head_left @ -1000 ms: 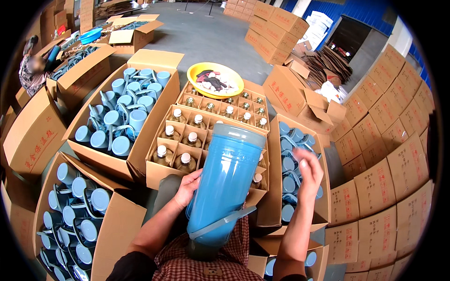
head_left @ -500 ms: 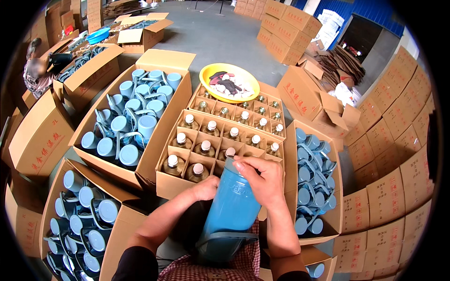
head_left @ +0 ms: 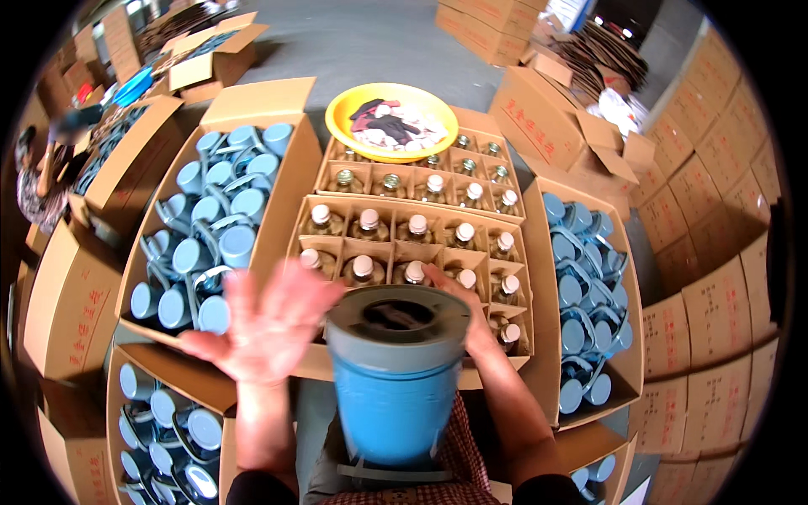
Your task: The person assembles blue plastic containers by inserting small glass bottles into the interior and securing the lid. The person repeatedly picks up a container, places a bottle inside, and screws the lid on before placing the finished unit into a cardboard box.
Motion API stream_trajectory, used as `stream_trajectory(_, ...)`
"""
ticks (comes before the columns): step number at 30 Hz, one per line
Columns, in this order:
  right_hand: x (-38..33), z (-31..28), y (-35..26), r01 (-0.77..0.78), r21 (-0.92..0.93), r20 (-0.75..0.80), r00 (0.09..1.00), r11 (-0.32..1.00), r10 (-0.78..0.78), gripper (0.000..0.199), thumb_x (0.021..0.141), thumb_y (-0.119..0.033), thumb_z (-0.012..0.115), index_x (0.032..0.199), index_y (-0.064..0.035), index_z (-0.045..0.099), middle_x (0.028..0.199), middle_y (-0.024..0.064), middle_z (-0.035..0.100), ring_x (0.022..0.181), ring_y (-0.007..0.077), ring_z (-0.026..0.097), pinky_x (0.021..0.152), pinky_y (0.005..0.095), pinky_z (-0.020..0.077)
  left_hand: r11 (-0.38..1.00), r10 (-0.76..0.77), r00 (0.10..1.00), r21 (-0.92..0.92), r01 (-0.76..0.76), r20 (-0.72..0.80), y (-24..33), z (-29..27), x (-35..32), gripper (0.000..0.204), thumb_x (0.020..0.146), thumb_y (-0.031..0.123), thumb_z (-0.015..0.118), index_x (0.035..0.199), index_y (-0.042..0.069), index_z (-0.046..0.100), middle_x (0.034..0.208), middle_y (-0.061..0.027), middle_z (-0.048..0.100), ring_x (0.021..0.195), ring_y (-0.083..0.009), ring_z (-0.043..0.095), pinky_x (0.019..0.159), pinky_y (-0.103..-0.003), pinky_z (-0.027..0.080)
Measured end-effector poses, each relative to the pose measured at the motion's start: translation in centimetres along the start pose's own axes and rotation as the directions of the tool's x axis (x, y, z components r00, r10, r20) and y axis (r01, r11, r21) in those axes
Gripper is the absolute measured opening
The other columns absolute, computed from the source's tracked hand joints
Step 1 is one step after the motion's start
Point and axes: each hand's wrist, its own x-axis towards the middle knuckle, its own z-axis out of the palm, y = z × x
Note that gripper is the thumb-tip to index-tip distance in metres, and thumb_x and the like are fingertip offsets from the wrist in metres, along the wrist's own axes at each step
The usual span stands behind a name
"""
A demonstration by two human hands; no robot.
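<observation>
A blue plastic thermos casing (head_left: 400,412) stands nearly upright before me, with a grey ring round a dark opening (head_left: 400,316) at its top end and a handle strap near my lap. My right hand (head_left: 473,318) grips its far right side, some fingers hidden behind it. To the left of the casing, my left hand (head_left: 273,324) is raised with fingers spread, blurred and holding nothing. Just beyond is a divided carton (head_left: 311,364) of clear glass flask liners (head_left: 363,271) with whitish caps.
A yellow basin (head_left: 335,139) with pale small pieces and dark cloth rests on a second carton of liners. Cartons of blue thermos parts stand left (head_left: 192,257) and right (head_left: 572,290). Stacked boxes (head_left: 711,307) line the right side. Another person (head_left: 40,189) sits far left.
The casing has swung from a slant to nearly upright, its grey-ringed opening now facing up. My left hand has left its side and opened. The view has shifted too.
</observation>
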Motion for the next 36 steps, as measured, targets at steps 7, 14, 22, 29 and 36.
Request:
stream_trajectory(7,0.8,2.4,-11.2,0.562,0.027,0.248,0.797,0.826,-0.551,0.089,0.088,-0.073,0.018,0.129,-0.0019,0.054,0.138,0.0141,0.048,0.131,0.0301,0.040,0.111,0.0413,0.0226,0.842,-0.141,0.929,0.453,0.294,-0.341,-2.7,-3.4,-3.7,0.095,0.077,0.075,0.049,0.139,0.003,0.041,0.148,-0.0252,0.027,0.135,-0.0370,0.031,0.112,-0.048,0.023)
stream_trajectory(14,5.8,4.0,0.9,-0.021,0.116,-0.097,0.995,0.993,0.032,0.035,0.090,-0.032,0.059,0.109,-0.0036,0.066,0.106,0.0145,0.067,0.101,0.0192,0.063,0.089,0.0351,0.0475,0.016,-0.148,0.906,0.915,0.404,-0.397,0.3,0.1,4.5,0.037,0.078,0.031,0.064,0.083,-0.006,0.068,0.068,-0.0101,0.064,0.059,-0.0191,0.059,0.056,-0.029,0.046)
stream_trajectory(22,6.3,-4.3,13.9,-0.139,-0.951,-0.133,0.990,0.277,0.040,0.043,0.074,-0.013,0.062,0.117,-0.0183,0.061,0.111,0.0126,0.060,0.109,0.0321,0.054,0.094,0.0394,0.0449,0.905,-0.272,0.341,-0.118,0.410,-0.900,-4.2,-10.9,-1.7,0.058,0.084,0.044,0.062,0.122,0.001,0.052,0.113,-0.0174,0.060,0.103,-0.0322,0.060,0.093,-0.046,0.048)
stream_trajectory(29,7.2,-6.5,15.2,-0.117,-0.917,-0.072,0.989,0.382,0.132,0.056,0.067,-0.002,0.061,0.119,-0.0226,0.060,0.112,0.0123,0.060,0.111,0.0323,0.053,0.095,0.0405,0.0442,0.869,-0.410,0.026,-0.382,0.316,-0.912,-7.4,-10.2,-3.0,0.042,0.095,0.034,0.043,0.130,0.011,0.050,0.128,-0.0121,0.055,0.114,-0.0353,0.052,0.099,-0.053,0.041)
stream_trajectory(36,6.7,-8.4,-4.0,0.071,-0.872,-0.074,0.959,0.484,-0.273,0.055,0.063,-0.001,0.063,0.116,-0.0171,0.062,0.090,0.0091,0.062,0.093,0.0285,0.060,0.083,0.0409,0.0484,0.715,-0.572,0.238,-0.335,0.614,-0.785,-13.5,-10.5,-8.5,0.054,0.093,0.045,0.045,0.127,0.003,0.050,0.125,-0.0219,0.054,0.116,-0.0332,0.053,0.097,-0.051,0.045)
